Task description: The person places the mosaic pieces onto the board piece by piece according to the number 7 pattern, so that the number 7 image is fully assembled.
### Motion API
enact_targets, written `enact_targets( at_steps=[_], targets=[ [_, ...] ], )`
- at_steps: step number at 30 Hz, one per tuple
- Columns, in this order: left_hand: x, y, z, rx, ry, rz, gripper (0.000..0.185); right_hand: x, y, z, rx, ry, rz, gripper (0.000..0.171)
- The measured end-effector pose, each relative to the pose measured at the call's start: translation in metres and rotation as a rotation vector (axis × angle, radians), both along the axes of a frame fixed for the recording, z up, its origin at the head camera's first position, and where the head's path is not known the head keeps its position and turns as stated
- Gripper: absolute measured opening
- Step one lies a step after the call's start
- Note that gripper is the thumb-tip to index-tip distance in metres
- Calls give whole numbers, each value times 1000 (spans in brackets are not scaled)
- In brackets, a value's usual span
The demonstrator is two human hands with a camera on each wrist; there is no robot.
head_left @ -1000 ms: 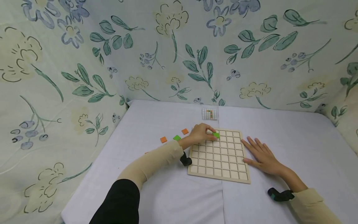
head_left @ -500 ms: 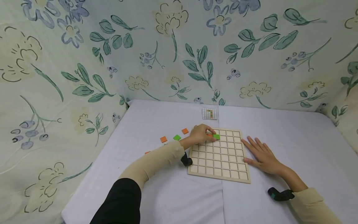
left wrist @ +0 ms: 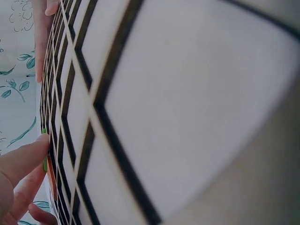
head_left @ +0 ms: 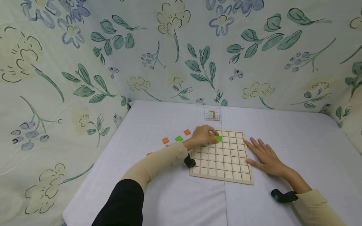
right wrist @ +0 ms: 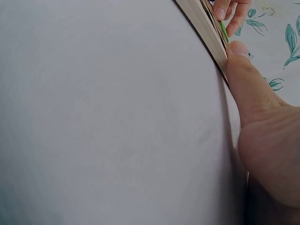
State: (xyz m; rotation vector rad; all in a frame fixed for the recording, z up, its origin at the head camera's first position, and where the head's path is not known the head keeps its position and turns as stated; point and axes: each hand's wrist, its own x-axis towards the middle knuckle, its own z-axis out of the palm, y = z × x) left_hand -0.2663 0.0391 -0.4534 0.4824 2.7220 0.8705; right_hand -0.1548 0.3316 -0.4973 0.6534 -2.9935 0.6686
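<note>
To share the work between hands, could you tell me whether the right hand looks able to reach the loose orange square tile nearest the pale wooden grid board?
Probably not easily: the left hand, pinching a green square tile at the board, is between the right hand and that orange tile.

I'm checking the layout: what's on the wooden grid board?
An orange tile is on the board; the left hand pinches a green tile beside it. What that hand covers can't be seen.
</note>
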Motion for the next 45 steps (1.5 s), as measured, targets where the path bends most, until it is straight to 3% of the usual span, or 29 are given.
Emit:
enact_targets(
  at_steps=[17,28,35,45],
  targets=[
    [1,-1,-2,0,3,17,27,1,-2,1,-13,-9,4,81],
    [-3,-7,4,95,-28,-2,28,2,-3,3,-15,3,6,80],
    [-12,-22,16,211,-44,-4,29,1,-3,2,-5,-2,3,81],
    [-21,-61,36,330,-71,19,36,2,-3,1,-13,1,-1,81]
  ],
)
